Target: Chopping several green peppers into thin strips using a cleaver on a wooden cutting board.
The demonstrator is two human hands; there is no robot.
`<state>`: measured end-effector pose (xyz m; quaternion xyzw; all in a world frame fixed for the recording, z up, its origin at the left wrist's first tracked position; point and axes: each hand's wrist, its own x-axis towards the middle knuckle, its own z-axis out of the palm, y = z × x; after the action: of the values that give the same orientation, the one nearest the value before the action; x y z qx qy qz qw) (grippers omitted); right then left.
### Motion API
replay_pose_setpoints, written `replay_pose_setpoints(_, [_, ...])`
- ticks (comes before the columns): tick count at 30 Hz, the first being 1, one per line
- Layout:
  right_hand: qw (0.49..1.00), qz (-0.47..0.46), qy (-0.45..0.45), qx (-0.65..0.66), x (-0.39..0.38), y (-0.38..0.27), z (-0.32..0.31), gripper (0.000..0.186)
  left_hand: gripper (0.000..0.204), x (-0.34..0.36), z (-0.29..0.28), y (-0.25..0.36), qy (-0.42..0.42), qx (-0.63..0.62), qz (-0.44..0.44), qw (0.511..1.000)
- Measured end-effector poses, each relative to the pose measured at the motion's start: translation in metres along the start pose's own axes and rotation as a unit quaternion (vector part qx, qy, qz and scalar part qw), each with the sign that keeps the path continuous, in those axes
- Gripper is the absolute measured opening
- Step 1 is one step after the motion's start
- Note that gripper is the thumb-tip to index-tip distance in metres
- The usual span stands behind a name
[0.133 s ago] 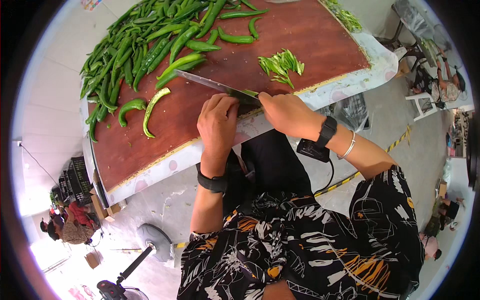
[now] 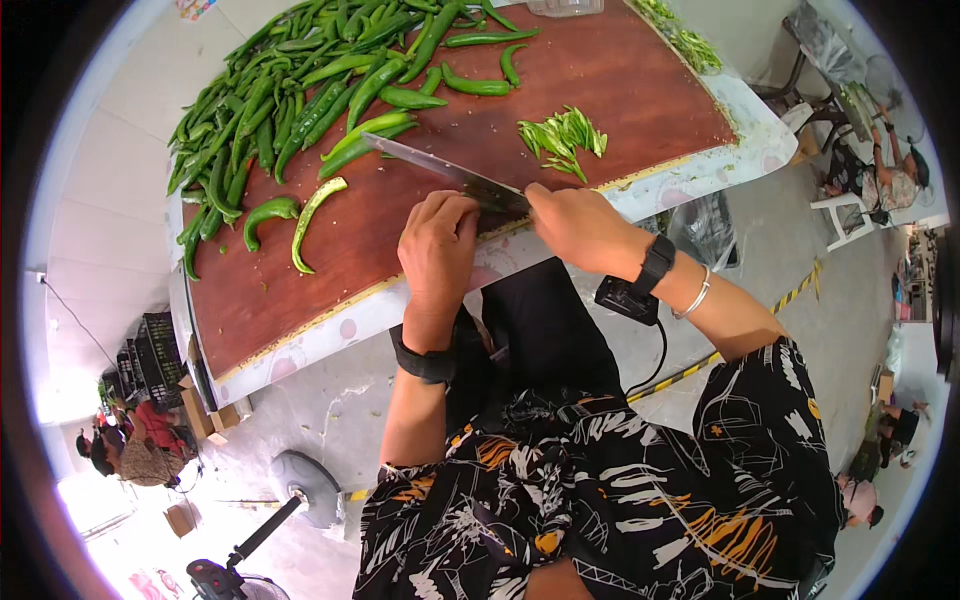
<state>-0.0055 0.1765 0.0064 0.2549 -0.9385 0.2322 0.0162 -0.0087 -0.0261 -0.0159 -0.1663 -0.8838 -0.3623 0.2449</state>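
My right hand [image 2: 585, 228] is closed round the handle of a kitchen knife [image 2: 440, 171]. Its long blade reaches up and left over the brown board [image 2: 330, 290], close to the near edge. Beside the blade, my left hand [image 2: 436, 250] is closed with its fingers curled down; whatever they pinch is hidden behind them and the knife. Past the blade tip lie whole green chillies [image 2: 365, 145]. A heap of cut green chilli strips [image 2: 565, 138] lies on the board beyond my right hand. One pale, curved chilli [image 2: 312, 225] rests to the left.
A large pile of green chillies [image 2: 255, 105] covers the board's far left. At its far edge stands a clear plastic box [image 2: 565, 7]. More cut greens [image 2: 695, 50] lie along the right edge. A fan [image 2: 308, 487] stands on the floor; other people work at both sides.
The knife blade has tilted slightly, and the bit of green seen above it near my right hand no longer shows. The view has shifted a little; both hands stay close together.
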Motion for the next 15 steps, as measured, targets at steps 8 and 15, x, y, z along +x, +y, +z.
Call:
replay_pose_setpoints(8, [0.997, 0.016, -0.071, -0.012, -0.016, -0.013, -0.021, 0.013, 0.009, 0.000, -0.002, 0.003, 0.003, 0.007, 0.003, 1.000])
replay_pose_setpoints(15, [0.996, 0.005, -0.086, -0.028, -0.014, -0.014, -0.021, 0.012, 0.009, 0.001, -0.002, 0.000, -0.002, 0.002, -0.003, 1.000])
